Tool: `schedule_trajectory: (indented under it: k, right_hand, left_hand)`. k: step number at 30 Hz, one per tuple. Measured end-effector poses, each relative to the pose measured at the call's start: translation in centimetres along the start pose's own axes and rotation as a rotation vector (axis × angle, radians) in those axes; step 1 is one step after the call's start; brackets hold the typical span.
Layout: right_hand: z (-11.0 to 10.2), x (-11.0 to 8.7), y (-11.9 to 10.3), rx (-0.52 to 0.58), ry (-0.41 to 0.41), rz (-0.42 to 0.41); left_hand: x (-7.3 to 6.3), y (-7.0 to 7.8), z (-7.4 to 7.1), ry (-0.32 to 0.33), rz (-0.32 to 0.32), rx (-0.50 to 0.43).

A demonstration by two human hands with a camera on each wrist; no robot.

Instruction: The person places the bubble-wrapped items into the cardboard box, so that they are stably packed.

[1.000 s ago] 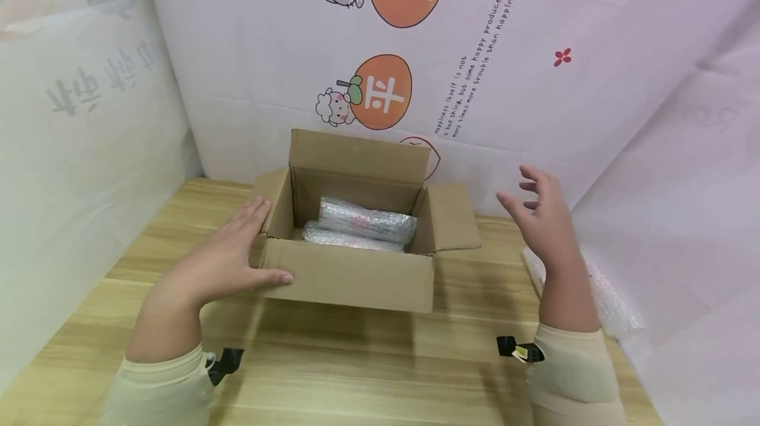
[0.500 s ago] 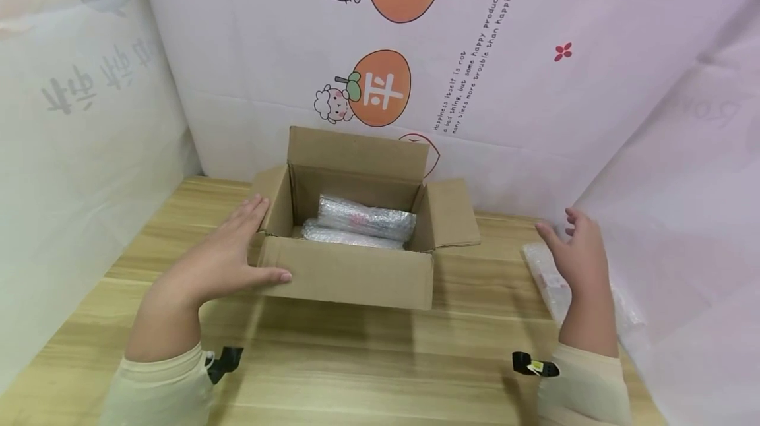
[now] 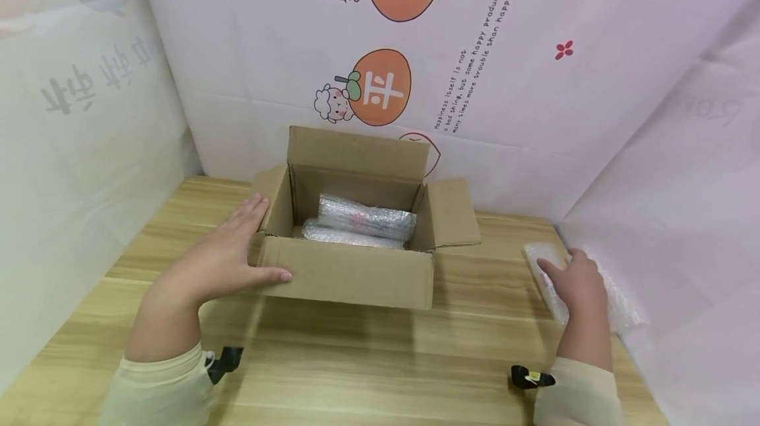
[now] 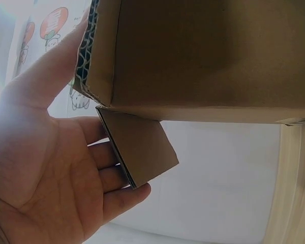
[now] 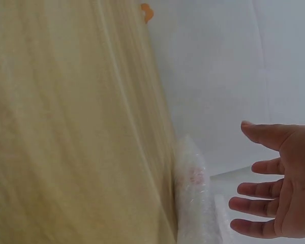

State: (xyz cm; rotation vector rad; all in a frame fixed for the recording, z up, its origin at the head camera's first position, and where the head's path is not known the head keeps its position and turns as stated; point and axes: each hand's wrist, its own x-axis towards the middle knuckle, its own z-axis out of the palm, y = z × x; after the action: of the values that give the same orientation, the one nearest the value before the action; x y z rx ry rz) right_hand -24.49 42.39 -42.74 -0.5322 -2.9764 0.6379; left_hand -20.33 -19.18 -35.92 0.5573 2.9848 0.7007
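Presently the right grip (image 3: pixel 577 284) holds nothing, its fingers stretched apart over the bubble-wrapped packs (image 3: pixel 615 295) at the right edge of the table (image 3: pixel 356 373); whether it touches them, I cannot tell. The left grip (image 3: pixel 224 264) lies flat-fingered against the carton (image 3: pixel 356 275), toward the back edge, which should give stability. For a good pick-up, the fingers should bend gently round one pack only, because such wrap probably slides and compresses.
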Motion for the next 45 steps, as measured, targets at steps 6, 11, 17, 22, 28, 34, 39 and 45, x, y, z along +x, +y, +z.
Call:
schedule_trajectory:
  k: [6,11,17,22,28,34,39,45]
  right_hand:
    - [0.6,0.2,1.1,-0.035,-0.054,0.028]
    - [1.2,0.5,1.8,-0.068,-0.061,0.042]
    - [1.7,0.7,2.4,-0.082,-0.070,0.054]
    - [1.6,0.5,2.5,-0.099,-0.095,0.060]
    - [1.4,0.2,2.4,-0.093,-0.114,0.034]
    - [1.3,0.2,2.5,-0.091,-0.114,0.019]
    - [1.3,0.3,2.6,-0.105,-0.129,0.016]
    - [1.1,0.4,2.8,-0.119,-0.170,0.018]
  left_hand:
    - [0.0,0.0,0.0,-0.001,0.002,-0.003]
    - [-0.1,0.2,-0.1,0.012,0.010,-0.002]
    - [-0.3,0.2,-0.2,0.017,0.010,-0.004]
    - [-0.2,0.2,0.0,0.013,0.008,0.001]
    - [-0.2,0.2,0.0,0.001,-0.004,0.007]
    - [-0.1,0.2,0.0,-0.002,-0.005,0.006]
    - [-0.1,0.2,0.0,-0.005,-0.008,0.002]
    - [-0.1,0.2,-0.1,-0.006,-0.008,0.001]
